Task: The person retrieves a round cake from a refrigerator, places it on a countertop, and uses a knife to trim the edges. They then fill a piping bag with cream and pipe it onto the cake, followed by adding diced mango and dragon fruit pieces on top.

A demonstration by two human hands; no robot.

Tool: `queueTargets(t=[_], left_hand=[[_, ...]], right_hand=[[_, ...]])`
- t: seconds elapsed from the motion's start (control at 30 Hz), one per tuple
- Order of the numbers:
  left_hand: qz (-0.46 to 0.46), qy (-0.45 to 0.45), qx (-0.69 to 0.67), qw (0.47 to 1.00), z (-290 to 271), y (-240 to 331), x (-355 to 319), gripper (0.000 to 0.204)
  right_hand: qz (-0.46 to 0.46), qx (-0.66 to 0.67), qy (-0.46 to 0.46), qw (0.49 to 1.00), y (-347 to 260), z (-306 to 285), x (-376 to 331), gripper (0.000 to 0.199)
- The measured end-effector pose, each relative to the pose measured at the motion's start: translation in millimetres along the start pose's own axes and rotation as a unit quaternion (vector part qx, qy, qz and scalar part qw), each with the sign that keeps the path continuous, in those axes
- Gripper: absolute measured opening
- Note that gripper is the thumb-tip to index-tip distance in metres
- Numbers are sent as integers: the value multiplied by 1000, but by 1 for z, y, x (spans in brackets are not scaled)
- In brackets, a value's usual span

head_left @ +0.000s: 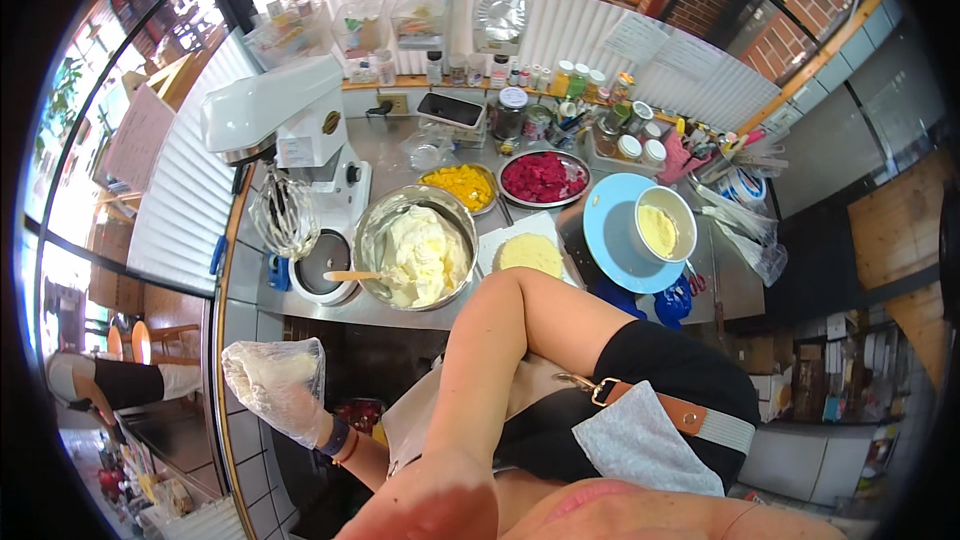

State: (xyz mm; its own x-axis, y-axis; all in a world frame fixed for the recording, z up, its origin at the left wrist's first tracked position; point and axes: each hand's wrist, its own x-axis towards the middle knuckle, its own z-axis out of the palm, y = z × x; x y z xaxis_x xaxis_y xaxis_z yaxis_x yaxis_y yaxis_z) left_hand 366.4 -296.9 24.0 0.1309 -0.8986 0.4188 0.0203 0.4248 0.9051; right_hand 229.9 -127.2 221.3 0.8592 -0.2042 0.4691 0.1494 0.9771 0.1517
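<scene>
The left hand (275, 380), in a loose clear plastic glove, hangs free, fingers loosely curled round nothing, well below the steel bowl of cream (418, 245). The right hand is hidden; its fingers cannot be told. The glove looks loose enough to slip or smear cream.

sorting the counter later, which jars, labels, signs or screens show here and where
Dark tablet: flat at the counter's back, black screen, pale rim.
Lidded jars: clustered back right, white lids.
Paper sheets: taped on the white corrugated wall, pale rectangles.
Mixer label: pale rectangle on the white stand mixer.
</scene>
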Motion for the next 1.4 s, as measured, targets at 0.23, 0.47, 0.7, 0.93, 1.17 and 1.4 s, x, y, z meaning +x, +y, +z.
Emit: queueTargets(t=[0.23, 0.47, 0.7, 0.93, 1.17, 1.4], left_hand=[[-29, -16, -24, 999, 10, -9, 6, 29], [-43, -19, -24, 999, 6, -10, 7, 29], [-58, -13, 12, 998, -24, -6, 1, 30], [-105, -56, -11, 993, -2, -8, -9, 27], [-118, -244, 196, 943, 20, -8, -21, 37], [369, -456, 225, 778, 39, -30, -19, 29]], right_hand=[[-39, -46, -111, 992, -9, -23, 14, 63], [-67, -116, -254, 958, -22, -47, 19, 70], [-166, -834, 118, 512, -100, -54, -41, 21], [57, -886, 385, -251, -247, -136, -172, 24], [327, -821, 368, -289, -209, -95, -208, 5], [266, -801, 411, -345, -172, -18, -247, 5]])
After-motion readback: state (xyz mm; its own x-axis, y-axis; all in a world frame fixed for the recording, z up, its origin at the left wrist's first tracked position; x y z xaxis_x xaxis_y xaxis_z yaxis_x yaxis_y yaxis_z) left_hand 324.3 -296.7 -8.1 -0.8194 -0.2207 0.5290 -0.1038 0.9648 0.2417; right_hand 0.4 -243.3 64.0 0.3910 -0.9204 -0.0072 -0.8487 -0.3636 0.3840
